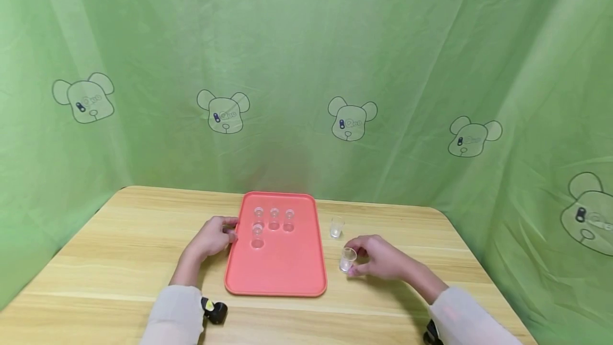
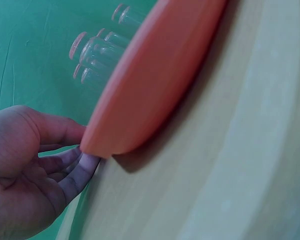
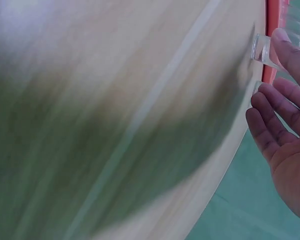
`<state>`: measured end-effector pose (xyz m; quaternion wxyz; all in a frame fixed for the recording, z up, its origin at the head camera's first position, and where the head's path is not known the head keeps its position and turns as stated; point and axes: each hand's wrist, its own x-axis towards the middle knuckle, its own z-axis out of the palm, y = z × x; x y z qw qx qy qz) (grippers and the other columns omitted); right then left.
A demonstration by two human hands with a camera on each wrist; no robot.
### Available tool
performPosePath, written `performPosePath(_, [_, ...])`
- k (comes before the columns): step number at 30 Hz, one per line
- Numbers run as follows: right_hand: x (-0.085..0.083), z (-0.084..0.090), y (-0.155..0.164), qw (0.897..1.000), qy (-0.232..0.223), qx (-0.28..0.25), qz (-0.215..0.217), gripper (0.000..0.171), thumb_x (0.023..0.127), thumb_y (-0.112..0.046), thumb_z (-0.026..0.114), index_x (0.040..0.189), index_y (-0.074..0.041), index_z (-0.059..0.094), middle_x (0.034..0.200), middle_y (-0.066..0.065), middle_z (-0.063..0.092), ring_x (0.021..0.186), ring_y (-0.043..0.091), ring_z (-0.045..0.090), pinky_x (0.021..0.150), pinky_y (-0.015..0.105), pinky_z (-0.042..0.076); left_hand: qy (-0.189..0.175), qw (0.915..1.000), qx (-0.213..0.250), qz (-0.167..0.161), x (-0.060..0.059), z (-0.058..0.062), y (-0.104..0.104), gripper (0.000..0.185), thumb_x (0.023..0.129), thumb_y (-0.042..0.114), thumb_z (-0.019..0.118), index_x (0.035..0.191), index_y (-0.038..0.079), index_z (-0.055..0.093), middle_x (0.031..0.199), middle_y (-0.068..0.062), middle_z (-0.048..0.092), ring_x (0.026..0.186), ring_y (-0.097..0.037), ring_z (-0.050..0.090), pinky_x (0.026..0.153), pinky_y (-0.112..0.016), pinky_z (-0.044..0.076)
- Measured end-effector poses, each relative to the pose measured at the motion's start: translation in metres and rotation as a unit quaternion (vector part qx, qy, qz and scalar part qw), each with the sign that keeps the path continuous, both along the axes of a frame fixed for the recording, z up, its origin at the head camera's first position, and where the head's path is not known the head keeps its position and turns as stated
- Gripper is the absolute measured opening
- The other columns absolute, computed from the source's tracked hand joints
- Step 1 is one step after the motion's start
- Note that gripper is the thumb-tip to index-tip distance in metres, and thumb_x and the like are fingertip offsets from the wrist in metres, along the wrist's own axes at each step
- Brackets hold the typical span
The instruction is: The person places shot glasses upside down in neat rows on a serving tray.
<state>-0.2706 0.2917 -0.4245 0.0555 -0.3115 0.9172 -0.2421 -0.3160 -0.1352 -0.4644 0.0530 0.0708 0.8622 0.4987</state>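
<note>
The tray (image 1: pixel 289 273) is coral pink to its rounded corners; the glasses (image 1: pixel 274 219) toward its far edge are clear, colourless; the table (image 1: pixel 165 217) is pale yellow, grain-streaked; the curtain (image 1: pixel 287 52) past the table's far edge is green, patterned with dark-outlined bear heads (image 1: pixel 225 116).

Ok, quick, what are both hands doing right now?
Left hand: holding the edge of the red rectangular tray.
Right hand: holding a small, clear, round cup.

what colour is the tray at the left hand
The tray is coral, a pinkish red; it shows best in the head view.
</note>
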Motion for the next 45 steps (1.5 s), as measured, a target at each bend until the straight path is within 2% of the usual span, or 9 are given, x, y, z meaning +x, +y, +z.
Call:
performPosePath(11, [-0.001, -0.004, -0.006, 0.999, -0.027, -0.014, 0.011, 0.029, 0.08, -0.021, 0.087, 0.1, -0.009, 0.07, 0.083, -0.006, 0.063, 0.075, 0.013, 0.056, 0.065, 0.024, 0.051, 0.0, 1.0, 0.003, 0.002, -0.002, -0.001, -0.001, 0.048, 0.091, -0.007, 0.06, 0.14, -0.009, 0.056, 0.127, -0.02, 0.066, 0.1, -0.024, 0.065, 0.076, -0.031, 0.055])
performPosePath(18, [-0.001, -0.006, -0.008, 0.998, -0.06, -0.034, 0.009, 0.023, 0.081, -0.017, 0.087, 0.091, -0.009, 0.068, 0.079, -0.006, 0.062, 0.07, 0.005, 0.053, 0.061, 0.023, 0.049, -0.003, 1.0, 0.003, -0.001, 0.0, 0.001, -0.001, 0.048, 0.092, -0.006, 0.061, 0.139, -0.009, 0.057, 0.127, -0.021, 0.066, 0.101, -0.024, 0.065, 0.076, -0.031, 0.055])
performPosePath(21, [-0.003, -0.006, -0.008, 0.996, -0.078, -0.041, 0.002, 0.021, 0.081, -0.015, 0.087, 0.09, -0.008, 0.069, 0.078, -0.006, 0.062, 0.069, 0.006, 0.053, 0.061, 0.022, 0.047, -0.001, 1.0, 0.004, -0.003, 0.001, 0.002, -0.001, 0.048, 0.092, -0.006, 0.061, 0.139, -0.009, 0.057, 0.127, -0.022, 0.066, 0.102, -0.025, 0.066, 0.077, -0.032, 0.056])
performPosePath(32, [-0.006, -0.007, -0.009, 0.996, -0.077, -0.038, 0.008, 0.018, 0.081, -0.011, 0.086, 0.088, -0.009, 0.07, 0.075, -0.006, 0.06, 0.068, 0.005, 0.051, 0.06, 0.022, 0.046, -0.002, 1.0, 0.006, -0.002, 0.001, 0.002, 0.0, 0.048, 0.091, -0.007, 0.06, 0.139, -0.009, 0.057, 0.125, -0.021, 0.067, 0.099, -0.024, 0.065, 0.075, -0.031, 0.055])
performPosePath(38, [-0.006, -0.004, -0.01, 0.995, -0.088, -0.053, 0.016, 0.017, 0.082, -0.007, 0.084, 0.087, -0.008, 0.069, 0.072, -0.005, 0.057, 0.067, 0.005, 0.05, 0.06, 0.019, 0.045, 0.004, 1.0, 0.003, -0.005, 0.001, 0.002, 0.0, 0.047, 0.091, -0.008, 0.06, 0.138, -0.011, 0.057, 0.123, -0.021, 0.068, 0.097, -0.023, 0.066, 0.075, -0.032, 0.056])
performPosePath(45, [-0.008, 0.0, -0.016, 0.996, -0.07, -0.057, 0.016, 0.016, 0.083, -0.008, 0.083, 0.094, -0.008, 0.071, 0.074, -0.006, 0.061, 0.067, 0.007, 0.054, 0.06, 0.02, 0.047, 0.002, 1.0, 0.006, -0.002, 0.0, 0.001, 0.0, 0.047, 0.092, -0.007, 0.06, 0.139, -0.01, 0.056, 0.125, -0.022, 0.067, 0.098, -0.024, 0.065, 0.074, -0.031, 0.055])
